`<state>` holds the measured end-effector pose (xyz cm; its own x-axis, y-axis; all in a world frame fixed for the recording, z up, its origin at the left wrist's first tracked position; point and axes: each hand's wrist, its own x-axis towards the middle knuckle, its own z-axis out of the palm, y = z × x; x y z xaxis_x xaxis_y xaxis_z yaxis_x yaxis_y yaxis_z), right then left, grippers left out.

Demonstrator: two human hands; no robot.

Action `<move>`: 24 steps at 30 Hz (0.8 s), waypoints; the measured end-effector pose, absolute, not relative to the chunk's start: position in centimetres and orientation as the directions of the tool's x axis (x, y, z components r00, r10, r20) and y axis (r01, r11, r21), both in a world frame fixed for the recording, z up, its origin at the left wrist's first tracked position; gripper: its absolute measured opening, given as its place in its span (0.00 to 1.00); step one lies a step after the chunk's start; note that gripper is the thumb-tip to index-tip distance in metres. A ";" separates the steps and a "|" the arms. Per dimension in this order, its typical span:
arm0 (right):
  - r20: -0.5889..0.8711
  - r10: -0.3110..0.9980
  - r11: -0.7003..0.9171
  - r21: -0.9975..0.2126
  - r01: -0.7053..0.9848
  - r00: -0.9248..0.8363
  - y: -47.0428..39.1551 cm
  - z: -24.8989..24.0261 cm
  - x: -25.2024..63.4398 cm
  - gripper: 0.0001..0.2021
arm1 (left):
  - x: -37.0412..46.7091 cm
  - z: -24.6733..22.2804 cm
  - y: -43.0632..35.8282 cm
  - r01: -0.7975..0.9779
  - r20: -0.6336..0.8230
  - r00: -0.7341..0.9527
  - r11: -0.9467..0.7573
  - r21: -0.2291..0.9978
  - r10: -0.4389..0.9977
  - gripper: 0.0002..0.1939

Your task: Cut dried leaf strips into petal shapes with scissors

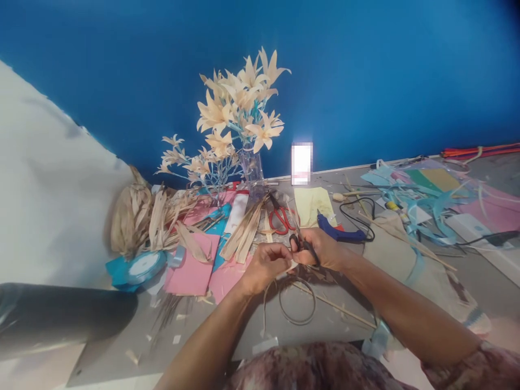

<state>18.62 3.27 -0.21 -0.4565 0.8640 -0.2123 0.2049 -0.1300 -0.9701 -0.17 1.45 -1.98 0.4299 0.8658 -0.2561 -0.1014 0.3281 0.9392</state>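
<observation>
Two hands on my feed, both occupied. My left hand pinches one small pale piece, fingertips closed; my right hand is closed around one pair of black-handled scissors. Pale piece is short and off-white, mostly covered by fingers, full shape not readable. It's mid-width over the tabletop, between the front and back edges, beside the scissors.

Count: one red-handled pair behind the hands, one blue glue gun right of them, one wire ring toward the front edge, one ribbon spool on the left side. Two flower bunches near the back edge: large, small.
</observation>
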 end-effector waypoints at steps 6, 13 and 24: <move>-0.182 0.875 -0.172 -0.983 0.063 -0.448 3.3 -0.6 18.7 0.09 | -0.1 -2.1 1.5 -0.228 -0.188 0.482 0.330 0.916 0.855 0.09; -0.172 0.901 -0.157 -0.985 0.070 -0.398 3.3 -0.4 18.4 0.09 | 0.5 -2.3 1.3 -0.228 -0.191 0.383 0.293 0.929 0.904 0.14; -0.130 0.852 -0.245 -0.955 -0.167 -0.507 2.4 0.1 17.4 0.16 | -0.1 -2.9 1.4 -0.281 -0.059 0.456 0.207 0.937 0.888 0.19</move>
